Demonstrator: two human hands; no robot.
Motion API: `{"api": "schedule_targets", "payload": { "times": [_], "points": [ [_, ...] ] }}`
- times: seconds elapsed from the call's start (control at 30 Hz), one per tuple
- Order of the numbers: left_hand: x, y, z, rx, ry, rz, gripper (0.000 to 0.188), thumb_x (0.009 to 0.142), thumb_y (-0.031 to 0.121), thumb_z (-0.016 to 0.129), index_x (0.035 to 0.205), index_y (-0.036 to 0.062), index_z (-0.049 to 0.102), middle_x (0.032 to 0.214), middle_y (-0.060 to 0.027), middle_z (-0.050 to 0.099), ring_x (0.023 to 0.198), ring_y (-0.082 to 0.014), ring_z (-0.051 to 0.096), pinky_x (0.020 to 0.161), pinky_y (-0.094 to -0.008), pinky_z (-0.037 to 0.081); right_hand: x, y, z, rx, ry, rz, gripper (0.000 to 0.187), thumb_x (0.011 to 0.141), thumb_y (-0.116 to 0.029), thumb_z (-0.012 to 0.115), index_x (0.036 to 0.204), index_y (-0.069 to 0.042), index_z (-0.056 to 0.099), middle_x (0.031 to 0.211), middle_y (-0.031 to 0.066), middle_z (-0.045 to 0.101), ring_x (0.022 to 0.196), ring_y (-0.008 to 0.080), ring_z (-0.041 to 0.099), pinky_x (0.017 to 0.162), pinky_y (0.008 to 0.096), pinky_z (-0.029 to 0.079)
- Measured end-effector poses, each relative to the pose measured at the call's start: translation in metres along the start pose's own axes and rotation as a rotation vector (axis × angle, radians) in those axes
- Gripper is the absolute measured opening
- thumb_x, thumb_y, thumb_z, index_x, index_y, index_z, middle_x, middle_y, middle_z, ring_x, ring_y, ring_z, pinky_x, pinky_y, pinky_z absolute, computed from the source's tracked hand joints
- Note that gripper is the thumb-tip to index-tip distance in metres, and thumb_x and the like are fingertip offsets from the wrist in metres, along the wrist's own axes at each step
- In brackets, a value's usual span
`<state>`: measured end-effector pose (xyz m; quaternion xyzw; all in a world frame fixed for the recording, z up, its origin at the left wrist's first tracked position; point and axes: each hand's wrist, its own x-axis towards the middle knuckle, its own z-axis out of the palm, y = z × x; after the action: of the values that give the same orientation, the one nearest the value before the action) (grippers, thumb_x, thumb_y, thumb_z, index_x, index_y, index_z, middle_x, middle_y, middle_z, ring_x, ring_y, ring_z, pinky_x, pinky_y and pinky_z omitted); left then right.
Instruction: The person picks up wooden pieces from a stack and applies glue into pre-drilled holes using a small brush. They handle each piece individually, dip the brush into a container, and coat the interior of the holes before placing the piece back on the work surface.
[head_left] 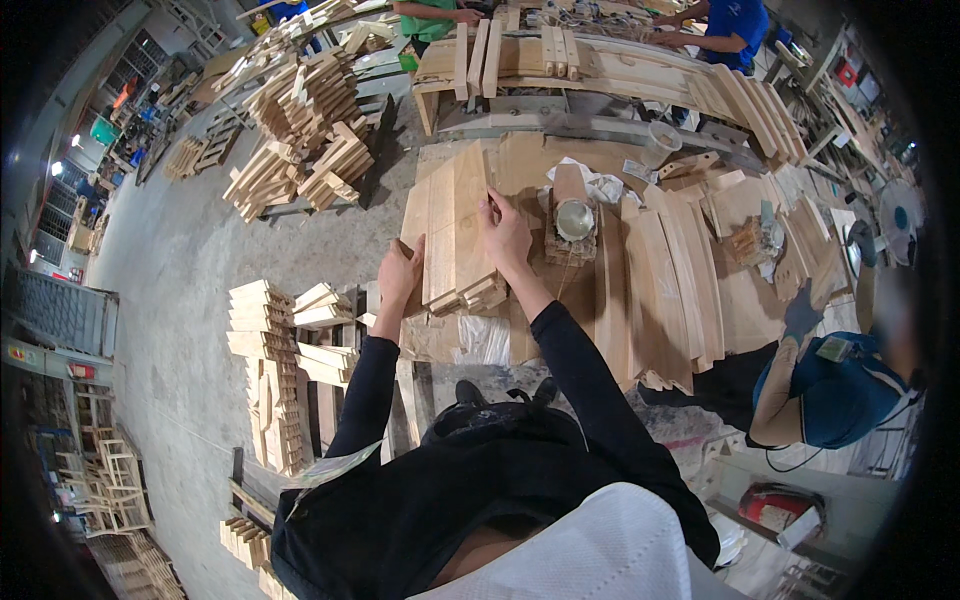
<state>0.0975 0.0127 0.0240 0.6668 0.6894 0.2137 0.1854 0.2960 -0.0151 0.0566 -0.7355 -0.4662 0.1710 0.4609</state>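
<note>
On the cardboard-covered bench in front of me lies a stack of pale wooden boards, their ends layered at the near side. My left hand is closed at the stack's left edge, thumb up. Across from it, my right hand grips the right edge with fingers curled. Which layer each hand holds cannot be made out. Just right of my right hand, a round pot with pale contents sits on a wooden block, beside a crumpled white cloth.
Long curved boards lie to the right. A co-worker in a blue shirt with a gloved hand stands there. Stacked wood pieces rest at the left near my arm. Another workbench with people stands ahead; a wood pile is far left.
</note>
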Motion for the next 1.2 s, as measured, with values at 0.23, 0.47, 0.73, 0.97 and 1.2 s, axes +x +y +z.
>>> {"api": "schedule_targets", "payload": {
  "times": [0.23,0.47,0.73,0.97,1.2],
  "points": [
    [0.002,0.000,0.000,0.004,-0.012,-0.011,0.070,0.085,0.064,0.049,0.102,-0.0043,0.055,0.090,-0.0321,0.063,0.088,-0.0466,0.062,0.076,-0.0502,0.050,0.002,0.001,-0.001,0.066,-0.054,0.030,0.041,0.091,-0.041,0.049,0.126,-0.020,0.058,0.105,0.0157,0.067,0.095,0.0342,0.064,0.081,0.0441,0.050],
    [0.004,-0.003,0.002,-0.027,-0.024,-0.003,0.072,0.086,0.064,0.047,0.106,-0.0044,0.053,0.091,-0.0322,0.063,0.090,-0.0466,0.062,0.077,-0.0502,0.050,0.003,0.001,-0.002,0.072,-0.080,0.038,0.042,0.092,-0.040,0.049,0.126,-0.019,0.058,0.107,0.0142,0.067,0.098,0.0334,0.063,0.083,0.0438,0.049],
    [0.000,0.004,-0.002,-0.001,-0.031,-0.017,0.072,0.086,0.064,0.047,0.107,-0.0041,0.053,0.093,-0.0317,0.063,0.090,-0.0459,0.062,0.078,-0.0498,0.050,0.004,0.005,0.000,0.076,-0.051,0.002,0.043,0.092,-0.042,0.048,0.125,-0.018,0.058,0.106,0.0148,0.067,0.098,0.0334,0.063,0.083,0.0438,0.049],
    [-0.001,0.006,-0.004,0.003,-0.022,-0.027,0.070,0.086,0.063,0.047,0.106,-0.0040,0.054,0.094,-0.0316,0.064,0.091,-0.0457,0.062,0.078,-0.0497,0.050,0.003,0.002,-0.003,0.062,-0.060,0.005,0.043,0.091,-0.042,0.049,0.125,-0.017,0.059,0.106,0.0154,0.067,0.098,0.0341,0.064,0.082,0.0436,0.050],
    [-0.001,0.006,-0.006,-0.013,-0.054,-0.029,0.069,0.086,0.063,0.047,0.103,-0.0043,0.054,0.093,-0.0315,0.063,0.090,-0.0453,0.062,0.078,-0.0490,0.050,0.004,0.003,-0.003,0.048,-0.056,0.003,0.043,0.092,-0.042,0.049,0.125,-0.017,0.059,0.105,0.0157,0.067,0.097,0.0326,0.064,0.081,0.0429,0.050]
  ]
}}
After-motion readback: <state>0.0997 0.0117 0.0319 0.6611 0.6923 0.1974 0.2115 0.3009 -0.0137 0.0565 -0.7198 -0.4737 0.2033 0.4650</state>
